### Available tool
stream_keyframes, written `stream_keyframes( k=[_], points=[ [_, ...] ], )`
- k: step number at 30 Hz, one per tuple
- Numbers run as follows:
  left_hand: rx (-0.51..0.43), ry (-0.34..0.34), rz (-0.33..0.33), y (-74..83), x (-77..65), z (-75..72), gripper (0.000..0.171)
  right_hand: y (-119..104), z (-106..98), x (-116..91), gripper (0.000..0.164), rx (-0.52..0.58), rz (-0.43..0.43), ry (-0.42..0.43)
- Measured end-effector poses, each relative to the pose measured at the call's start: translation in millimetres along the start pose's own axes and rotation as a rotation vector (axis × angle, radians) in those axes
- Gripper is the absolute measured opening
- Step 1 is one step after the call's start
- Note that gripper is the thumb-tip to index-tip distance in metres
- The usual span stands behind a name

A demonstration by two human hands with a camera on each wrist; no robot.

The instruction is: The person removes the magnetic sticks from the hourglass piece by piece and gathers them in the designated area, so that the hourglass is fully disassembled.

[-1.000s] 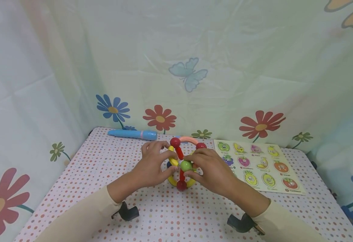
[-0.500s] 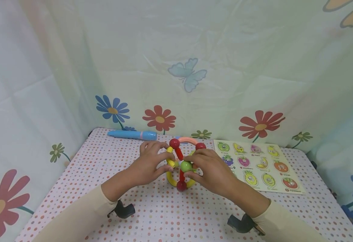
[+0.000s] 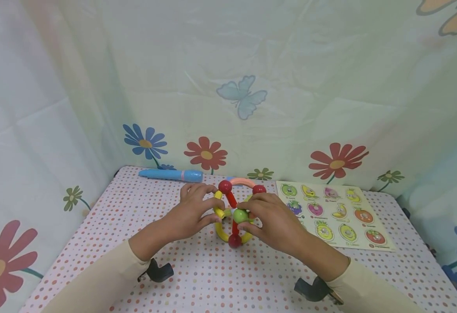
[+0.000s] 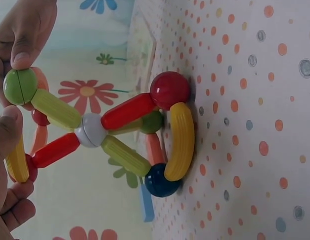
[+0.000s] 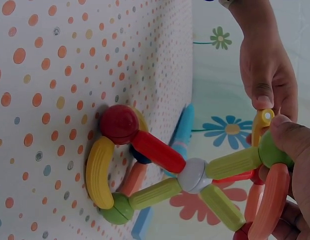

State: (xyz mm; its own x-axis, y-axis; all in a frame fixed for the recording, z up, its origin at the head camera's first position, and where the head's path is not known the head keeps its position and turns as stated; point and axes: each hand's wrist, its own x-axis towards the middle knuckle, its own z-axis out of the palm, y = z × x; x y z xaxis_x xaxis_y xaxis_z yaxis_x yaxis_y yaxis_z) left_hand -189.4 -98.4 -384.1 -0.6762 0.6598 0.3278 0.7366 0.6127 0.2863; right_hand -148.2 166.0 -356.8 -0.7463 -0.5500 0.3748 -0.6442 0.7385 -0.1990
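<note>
A structure of colored rods and balls stands on the table, with a white ball (image 4: pixel 91 130) at its center. My left hand (image 3: pixel 192 214) pinches a curved yellow rod (image 3: pixel 218 206) on the structure's upper left side. The rod's lower end (image 5: pixel 268 116) is free, a little apart from the green ball (image 3: pixel 240 216); its other end is at a red ball (image 3: pixel 225 187). My right hand (image 3: pixel 277 221) grips that green ball between thumb and fingers. Lower down, another yellow rod (image 4: pixel 181 142) links a red ball (image 4: pixel 169 90) and a dark blue ball (image 4: pixel 162 180).
A light blue pen-shaped object (image 3: pixel 171 174) lies along the table's back left edge. To the right is a flat board with fruit pictures (image 3: pixel 359 224). The dotted tabletop (image 3: pixel 220 282) meets a flowered curtain (image 3: pixel 291 130) at the back.
My left hand has shifted slightly left, swinging the yellow rod's lower end away from the green ball. The right hand has stayed almost still on that ball.
</note>
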Motion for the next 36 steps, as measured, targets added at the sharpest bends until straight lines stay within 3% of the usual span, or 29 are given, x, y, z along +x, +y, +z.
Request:
stream_keyframes(
  k=[5,12,19,28,36],
  points=[
    [0.007,-0.001,0.016,-2.1,-0.9,-2.0,0.03,0,1,0,0.047,0.004,0.001,-0.002],
    [-0.029,0.052,0.017,-6.8,-3.1,-3.7,0.026,0,1,1,0.046,0.011,-0.014,0.001],
    [-0.077,-0.011,-0.13,-12.7,-15.4,-3.1,0.025,0,2,2,0.049,0.0,0.005,-0.015],
    [-0.223,-0.067,-0.284,-21.7,-36.3,2.0,0.022,0,2,0,0.05,-0.013,0.0,-0.007],
    [-0.245,-0.146,-0.344,-34.8,-58.2,17.4,0.055,1,1,-1,0.05,-0.012,-0.003,-0.002]
  ],
)
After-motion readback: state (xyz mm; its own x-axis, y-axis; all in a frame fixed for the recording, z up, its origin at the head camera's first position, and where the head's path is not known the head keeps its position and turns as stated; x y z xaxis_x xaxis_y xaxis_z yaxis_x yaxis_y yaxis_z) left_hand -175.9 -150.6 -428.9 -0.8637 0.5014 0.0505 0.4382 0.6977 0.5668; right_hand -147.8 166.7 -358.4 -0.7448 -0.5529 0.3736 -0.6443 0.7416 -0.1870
